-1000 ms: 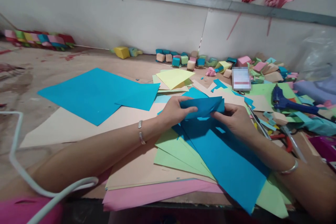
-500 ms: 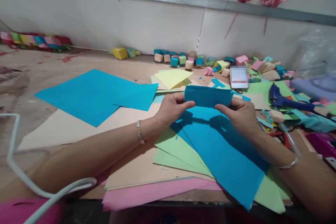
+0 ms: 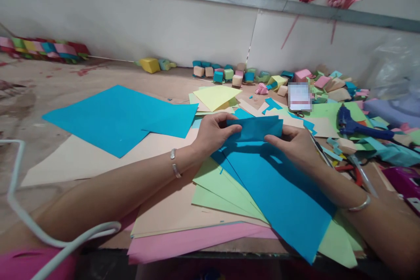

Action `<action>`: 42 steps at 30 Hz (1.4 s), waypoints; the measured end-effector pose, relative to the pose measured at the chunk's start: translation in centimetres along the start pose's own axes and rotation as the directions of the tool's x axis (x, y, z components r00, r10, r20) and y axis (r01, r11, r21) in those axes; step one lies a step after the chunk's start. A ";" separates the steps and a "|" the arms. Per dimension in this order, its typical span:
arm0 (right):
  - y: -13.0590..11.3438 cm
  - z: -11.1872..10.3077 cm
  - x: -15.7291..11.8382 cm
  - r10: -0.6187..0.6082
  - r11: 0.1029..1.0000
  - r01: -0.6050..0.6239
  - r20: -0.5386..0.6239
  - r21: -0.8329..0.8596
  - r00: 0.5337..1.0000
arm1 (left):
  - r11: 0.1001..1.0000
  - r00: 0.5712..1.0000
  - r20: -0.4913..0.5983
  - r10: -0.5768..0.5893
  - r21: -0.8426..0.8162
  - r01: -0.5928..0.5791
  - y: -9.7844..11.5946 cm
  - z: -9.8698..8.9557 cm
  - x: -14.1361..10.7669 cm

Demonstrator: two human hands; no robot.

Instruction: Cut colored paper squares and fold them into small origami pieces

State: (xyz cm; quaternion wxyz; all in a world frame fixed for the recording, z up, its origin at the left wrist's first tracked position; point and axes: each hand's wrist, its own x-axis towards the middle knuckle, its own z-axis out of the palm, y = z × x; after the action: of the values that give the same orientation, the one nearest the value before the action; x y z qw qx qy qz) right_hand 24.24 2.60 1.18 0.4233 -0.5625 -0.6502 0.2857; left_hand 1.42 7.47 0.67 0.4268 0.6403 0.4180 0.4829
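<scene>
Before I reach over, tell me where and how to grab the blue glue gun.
Take the glue gun by its handle, best from above: paper scraps crowd its near side. The gun seems to lie flat, handle stretching right, narrow tip pointing toward the white wall, so this hold should stay clear of the tip.

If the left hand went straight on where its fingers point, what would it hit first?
The left hand would first meet the blue paper it holds; beyond that, perhaps the right hand, though depth is unclear.
</scene>
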 end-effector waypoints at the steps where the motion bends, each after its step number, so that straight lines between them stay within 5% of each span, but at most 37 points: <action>1: 0.1 0.1 0.1 -0.005 0.999 0.005 0.010 0.044 1.000 | 1.000 1.000 -0.015 -0.005 0.017 0.005 -0.2 0.0 0.0; 7: 0.6 -0.1 0.4 -0.120 0.988 0.135 -0.173 0.078 0.978 | 0.999 0.998 0.061 -0.013 0.054 0.010 -0.3 0.2 -0.1; 17: 0.1 -0.8 0.2 -0.065 0.997 0.055 -0.216 -0.050 0.974 | 0.976 0.986 0.121 0.114 0.173 -0.134 0.0 0.0 -0.3; 28: -0.1 -0.6 0.5 -0.065 0.978 0.039 -0.122 -0.205 0.990 | 0.904 0.976 0.170 0.139 0.381 -0.195 0.1 -0.1 -0.1; 42: 2.0 0.4 0.6 -0.205 0.856 0.219 0.081 -0.468 0.975 | 0.736 0.961 0.277 -0.012 0.653 -0.179 0.4 -0.3 0.0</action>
State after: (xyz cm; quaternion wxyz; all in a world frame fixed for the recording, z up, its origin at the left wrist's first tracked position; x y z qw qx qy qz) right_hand 24.91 3.59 -0.59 0.2921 -0.5699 -0.7641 0.0777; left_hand 1.22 7.41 1.05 0.1960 0.8272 0.4742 0.2292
